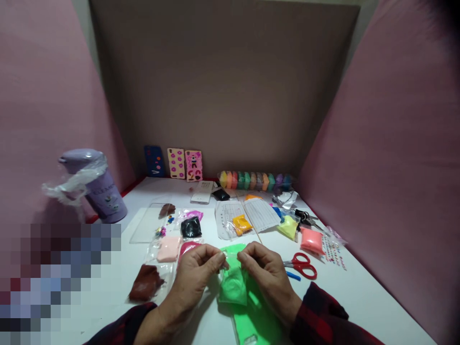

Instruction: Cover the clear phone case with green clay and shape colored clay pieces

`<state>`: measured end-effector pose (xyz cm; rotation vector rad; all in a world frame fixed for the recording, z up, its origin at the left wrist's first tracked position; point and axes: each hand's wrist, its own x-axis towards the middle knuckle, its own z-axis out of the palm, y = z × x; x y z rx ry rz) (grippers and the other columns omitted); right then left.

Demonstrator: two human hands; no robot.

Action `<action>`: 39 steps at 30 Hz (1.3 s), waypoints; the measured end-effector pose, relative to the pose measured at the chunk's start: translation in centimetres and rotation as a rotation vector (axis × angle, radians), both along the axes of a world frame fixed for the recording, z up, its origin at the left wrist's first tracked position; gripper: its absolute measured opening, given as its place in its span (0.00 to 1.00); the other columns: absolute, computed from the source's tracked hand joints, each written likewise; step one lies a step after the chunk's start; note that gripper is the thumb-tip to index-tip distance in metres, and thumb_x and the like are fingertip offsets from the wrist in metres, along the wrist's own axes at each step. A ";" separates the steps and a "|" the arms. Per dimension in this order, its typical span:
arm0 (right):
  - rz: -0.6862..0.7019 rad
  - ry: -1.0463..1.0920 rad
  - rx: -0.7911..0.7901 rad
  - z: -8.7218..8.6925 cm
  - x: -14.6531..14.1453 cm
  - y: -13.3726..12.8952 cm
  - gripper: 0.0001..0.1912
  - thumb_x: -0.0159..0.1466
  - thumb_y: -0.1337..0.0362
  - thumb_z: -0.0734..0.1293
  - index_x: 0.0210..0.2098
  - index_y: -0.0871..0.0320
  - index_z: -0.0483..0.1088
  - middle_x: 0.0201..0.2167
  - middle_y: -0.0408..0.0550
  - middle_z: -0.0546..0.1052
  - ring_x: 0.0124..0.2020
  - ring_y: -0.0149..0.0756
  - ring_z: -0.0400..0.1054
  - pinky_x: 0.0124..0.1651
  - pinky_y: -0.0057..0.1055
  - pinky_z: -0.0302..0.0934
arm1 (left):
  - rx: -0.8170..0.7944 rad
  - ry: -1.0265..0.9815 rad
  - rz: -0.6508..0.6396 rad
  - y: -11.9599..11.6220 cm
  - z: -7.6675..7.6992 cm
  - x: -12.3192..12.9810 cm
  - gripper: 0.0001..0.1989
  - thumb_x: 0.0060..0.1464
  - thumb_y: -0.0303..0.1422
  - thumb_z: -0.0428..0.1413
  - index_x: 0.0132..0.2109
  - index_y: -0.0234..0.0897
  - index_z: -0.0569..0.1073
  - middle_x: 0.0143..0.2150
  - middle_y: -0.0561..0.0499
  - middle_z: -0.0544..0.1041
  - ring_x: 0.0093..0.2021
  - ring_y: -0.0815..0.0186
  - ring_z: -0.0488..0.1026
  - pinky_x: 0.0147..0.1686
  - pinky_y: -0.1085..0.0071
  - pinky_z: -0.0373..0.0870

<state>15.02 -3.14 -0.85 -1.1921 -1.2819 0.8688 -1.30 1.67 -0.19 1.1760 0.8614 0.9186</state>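
Note:
A clear packet of bright green clay point(233, 286) hangs upright between my two hands. My left hand point(197, 270) pinches the packet's top left edge between thumb and forefinger. On the other side, my right hand point(265, 268) has thumb and fingertips closed at its top right edge. Beneath lies a larger bright green piece point(246, 326) on the white table point(201, 318). Partly hidden behind my left hand is a red-pink packet point(189, 247). Red-handled scissors point(305, 266) and a blue stick point(293, 276) lie right of my right hand.
Brown point(146, 282), peach point(168, 249), black point(191, 227), orange point(242, 224), yellow point(288, 227) and coral point(312, 241) packets lie around. Keys point(309, 218) are at the right. A purple tumbler point(104, 191) stands left; decorated cases point(176, 163) and a colored clay row point(251, 180) line the back.

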 end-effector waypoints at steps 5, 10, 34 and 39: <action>0.006 0.040 -0.019 -0.1 0.0 0.0 0.17 0.61 0.55 0.65 0.23 0.60 0.63 0.19 0.38 0.61 0.22 0.27 0.52 0.25 0.25 0.48 | -0.066 -0.017 -0.015 -0.1 -0.2 0.1 0.12 0.46 0.38 0.63 0.28 0.33 0.75 0.24 0.51 0.75 0.23 0.72 0.66 0.23 0.77 0.61; -0.027 0.073 -0.043 0.2 0.0 0.1 0.21 0.65 0.50 0.60 0.24 0.61 0.67 0.18 0.40 0.62 0.21 0.28 0.54 0.25 0.26 0.49 | -0.055 -0.020 0.016 -0.2 0.1 0.0 0.12 0.46 0.38 0.63 0.26 0.33 0.75 0.24 0.52 0.74 0.23 0.72 0.65 0.22 0.77 0.60; 0.063 -0.035 0.007 0.7 -0.2 -0.3 0.16 0.61 0.55 0.64 0.24 0.60 0.65 0.21 0.40 0.63 0.23 0.29 0.55 0.27 0.27 0.51 | -0.097 -0.004 -0.022 -0.4 0.1 -0.1 0.14 0.42 0.41 0.65 0.26 0.33 0.74 0.20 0.55 0.70 0.18 0.75 0.61 0.17 0.79 0.55; 0.054 -0.121 0.030 0.4 -0.2 -0.4 0.16 0.61 0.56 0.63 0.23 0.60 0.65 0.20 0.41 0.63 0.23 0.30 0.56 0.27 0.27 0.52 | -0.076 0.005 -0.077 -0.6 0.4 0.0 0.13 0.42 0.39 0.65 0.28 0.33 0.75 0.21 0.55 0.70 0.20 0.74 0.63 0.20 0.79 0.57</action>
